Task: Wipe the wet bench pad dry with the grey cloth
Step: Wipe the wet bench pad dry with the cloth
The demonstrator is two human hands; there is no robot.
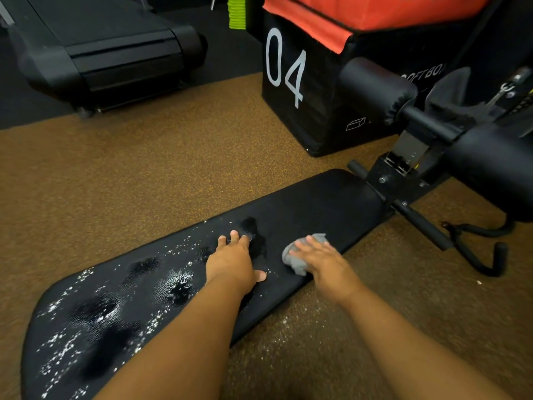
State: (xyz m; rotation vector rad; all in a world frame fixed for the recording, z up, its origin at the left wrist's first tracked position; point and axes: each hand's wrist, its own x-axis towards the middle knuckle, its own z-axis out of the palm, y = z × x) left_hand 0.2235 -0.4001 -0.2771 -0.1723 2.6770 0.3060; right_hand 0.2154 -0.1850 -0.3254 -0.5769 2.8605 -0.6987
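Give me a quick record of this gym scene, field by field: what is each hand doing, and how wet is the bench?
setting: gym floor, treadmill and black box marked 04 behind
bench pad: black, droplets and wet patches across the near half
grey cloth: bunched on the pad, under the right hand
right hand: fingers straight, pressing the cloth
left hand: flat on the pad beside a wet patch
far end of pad: looks dry
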